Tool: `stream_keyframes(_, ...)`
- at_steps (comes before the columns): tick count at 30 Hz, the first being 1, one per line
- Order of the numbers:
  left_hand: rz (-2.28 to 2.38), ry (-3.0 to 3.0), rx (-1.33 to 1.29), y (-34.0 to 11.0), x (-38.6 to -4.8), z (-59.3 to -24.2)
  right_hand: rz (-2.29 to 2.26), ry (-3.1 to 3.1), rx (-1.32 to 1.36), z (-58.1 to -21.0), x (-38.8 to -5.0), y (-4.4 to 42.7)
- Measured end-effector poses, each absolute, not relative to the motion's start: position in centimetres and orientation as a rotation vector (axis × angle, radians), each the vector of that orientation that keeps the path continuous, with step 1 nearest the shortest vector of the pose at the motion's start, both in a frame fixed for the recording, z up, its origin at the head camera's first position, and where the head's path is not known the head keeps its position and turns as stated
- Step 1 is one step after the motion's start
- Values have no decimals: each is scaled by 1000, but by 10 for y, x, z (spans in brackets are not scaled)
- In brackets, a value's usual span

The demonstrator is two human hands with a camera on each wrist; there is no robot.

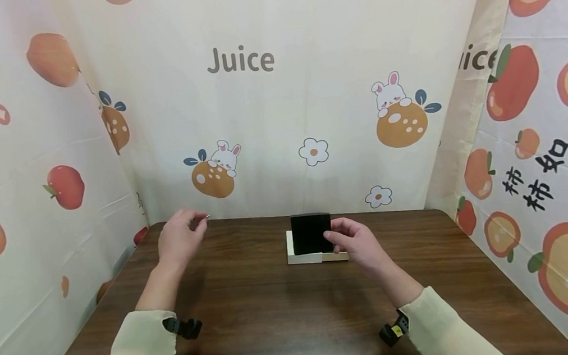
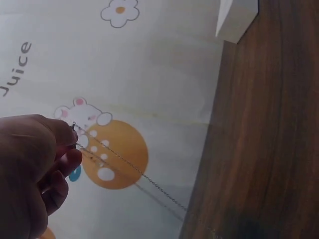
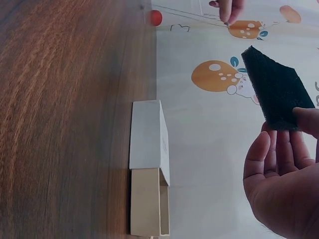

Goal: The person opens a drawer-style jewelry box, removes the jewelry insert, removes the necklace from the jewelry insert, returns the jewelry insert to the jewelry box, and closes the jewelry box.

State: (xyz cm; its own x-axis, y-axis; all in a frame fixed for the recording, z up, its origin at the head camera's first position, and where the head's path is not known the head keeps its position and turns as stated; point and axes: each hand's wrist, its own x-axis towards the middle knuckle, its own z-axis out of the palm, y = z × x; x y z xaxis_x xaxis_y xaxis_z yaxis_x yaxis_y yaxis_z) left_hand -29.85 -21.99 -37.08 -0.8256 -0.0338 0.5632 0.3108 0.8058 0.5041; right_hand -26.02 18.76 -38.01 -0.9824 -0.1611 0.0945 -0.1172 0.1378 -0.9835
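My left hand (image 1: 180, 238) is raised over the table's far left part. Its thumb and fingertips pinch a thin silvery chain necklace (image 2: 160, 189), which hangs down in two strands; its lower end is blurred. My right hand (image 1: 361, 244) pinches a flat black foam pad (image 3: 276, 92) at one edge, between thumb and fingers. In the head view the pad partly hides a small box standing on the table: a white sleeve (image 3: 145, 134) with a beige drawer (image 3: 145, 201) pulled partway out of it. The part of the drawer that I can see holds nothing visible.
The dark wooden table (image 1: 266, 320) runs back to a printed curtain (image 1: 258, 112) at its far edge. More printed cloth hangs at the left side (image 1: 17, 195) and right side (image 1: 513, 191). Each wrist carries a small black camera on a strap.
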Motion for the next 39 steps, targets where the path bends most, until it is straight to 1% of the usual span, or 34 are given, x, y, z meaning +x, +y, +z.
stream_keyframes(18,-786,-2698,-206,-228,-312,-408,-2024,2350,-262,-380,-262,189)
stream_keyframes(33,-822,-2992,-209,-231,-320,-424,-2012,2339,-274,-381,-261,190)
stream_keyframes(39,-808,-3075,-214,-230,-317,-426,-2015,2334,-244,-384,-262,189)
